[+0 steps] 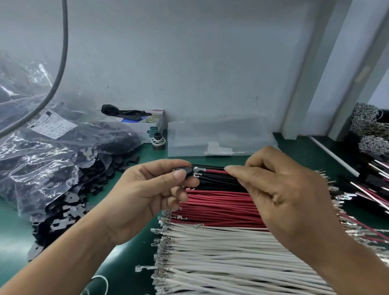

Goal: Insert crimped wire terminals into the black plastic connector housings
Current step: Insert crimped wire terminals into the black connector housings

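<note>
While left fingers point(179, 176) pinch housing point(183, 170), terminal point(198, 169) nears.

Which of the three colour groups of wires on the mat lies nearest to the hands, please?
The black wires, the farthest-back group, lie directly under the left hand and right hand. The red wires come next, and the white wires lie closest to the camera.
</note>
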